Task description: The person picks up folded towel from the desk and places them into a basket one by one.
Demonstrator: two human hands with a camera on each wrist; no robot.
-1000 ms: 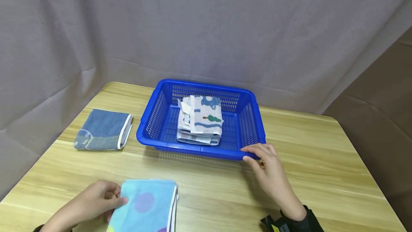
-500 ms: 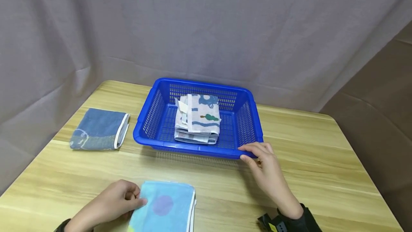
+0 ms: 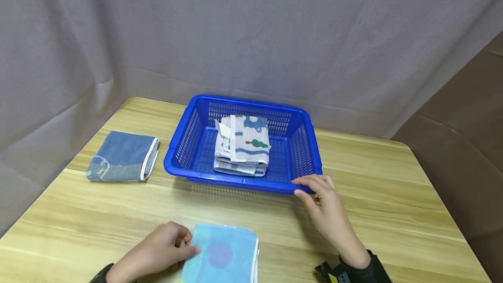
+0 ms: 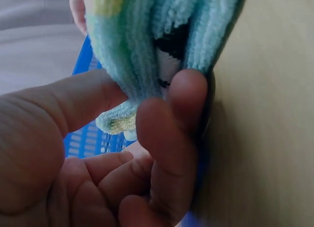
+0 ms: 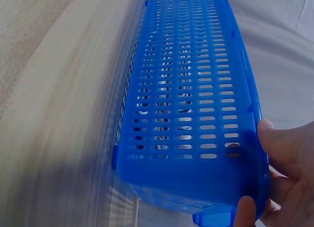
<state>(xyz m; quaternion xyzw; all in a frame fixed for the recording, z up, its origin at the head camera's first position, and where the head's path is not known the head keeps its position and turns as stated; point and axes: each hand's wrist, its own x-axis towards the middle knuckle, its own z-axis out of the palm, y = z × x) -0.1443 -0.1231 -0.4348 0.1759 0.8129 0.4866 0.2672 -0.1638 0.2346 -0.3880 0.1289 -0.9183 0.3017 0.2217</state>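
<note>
A folded light-blue towel (image 3: 225, 254) with a purple dot and white edging is at the front of the table. My left hand (image 3: 159, 250) pinches its left edge between thumb and fingers; the left wrist view shows the fingertips gripping its folded layers (image 4: 127, 45). Behind it stands a blue plastic basket (image 3: 220, 179) with slotted walls. My right hand (image 3: 328, 204) pinches the basket's near right corner, thumb below the rim and fingers over it, as the right wrist view shows on the rim (image 5: 252, 104). Inside the basket lies a folded white towel (image 3: 251, 141) with blue and green figures.
A folded dark-blue towel (image 3: 123, 156) with white edging lies left of the basket. The wooden table (image 3: 385, 187) ends at a grey curtain (image 3: 251, 34) behind. A small black device (image 3: 332, 272) is at the right wrist.
My left hand has moved to the right along the front of the table, bringing the light-blue towel with it. The right hand stays on the basket's corner.
</note>
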